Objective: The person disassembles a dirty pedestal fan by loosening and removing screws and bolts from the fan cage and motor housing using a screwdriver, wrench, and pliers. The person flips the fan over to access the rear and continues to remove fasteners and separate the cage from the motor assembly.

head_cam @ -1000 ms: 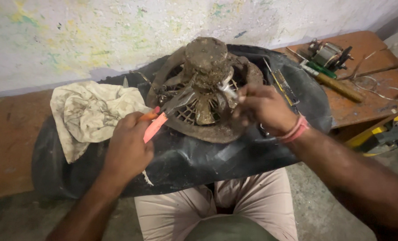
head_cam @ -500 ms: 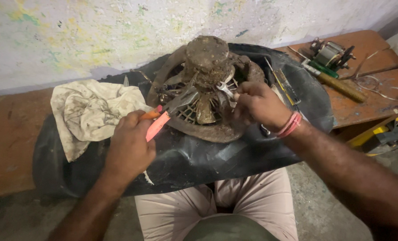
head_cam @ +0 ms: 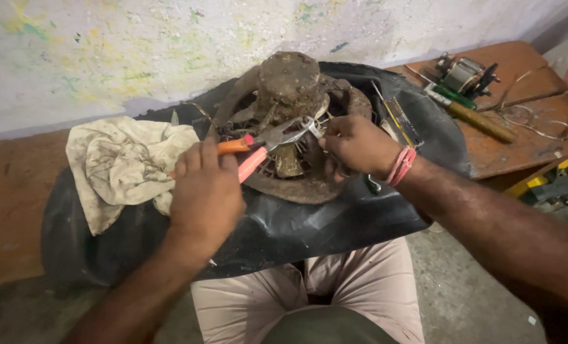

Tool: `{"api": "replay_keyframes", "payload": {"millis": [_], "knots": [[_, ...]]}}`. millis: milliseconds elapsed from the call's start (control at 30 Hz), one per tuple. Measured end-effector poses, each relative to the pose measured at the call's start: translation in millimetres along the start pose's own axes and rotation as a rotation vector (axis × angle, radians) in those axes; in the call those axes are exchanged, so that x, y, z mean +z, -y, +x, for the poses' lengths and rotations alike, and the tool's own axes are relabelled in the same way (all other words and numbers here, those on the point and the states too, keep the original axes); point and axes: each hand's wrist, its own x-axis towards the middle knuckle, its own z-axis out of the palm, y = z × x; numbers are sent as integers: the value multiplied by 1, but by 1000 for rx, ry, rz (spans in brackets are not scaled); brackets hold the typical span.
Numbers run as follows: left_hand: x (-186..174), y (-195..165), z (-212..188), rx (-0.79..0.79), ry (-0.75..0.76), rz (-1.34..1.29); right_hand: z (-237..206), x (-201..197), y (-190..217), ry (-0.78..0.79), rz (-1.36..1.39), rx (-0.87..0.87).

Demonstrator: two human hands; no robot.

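Pliers [head_cam: 268,141] in left hand [head_cam: 204,191] grip — nose up-right, right hand [head_cam: 357,145] pinching motor [head_cam: 290,121].

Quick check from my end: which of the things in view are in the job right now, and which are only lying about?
In the job:
- left hand gripping orange-handled metal pliers
- right hand on the rusty, dirt-caked round motor
- black rubber sheet under the motor

Lying about:
- crumpled stained white cloth
- wooden-handled tool
- small grey motor part
- loose bent wire
- wooden bench
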Motion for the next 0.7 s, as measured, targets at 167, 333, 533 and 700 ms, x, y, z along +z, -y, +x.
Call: {"api": "replay_keyframes", "payload": {"millis": [167,333,533,700], "knots": [[1,-9,7,-27,19,67,1,2,-2,-18,-27,19],[1,-17,8,-87,89,39,2,3,-4,-13,16,-1],[-1,-21,5,-43,10,39,2,3,-7,-9,64,-50],[1,-17,5,-89,31,-57,1,2,-6,-13,34,-21]]}}
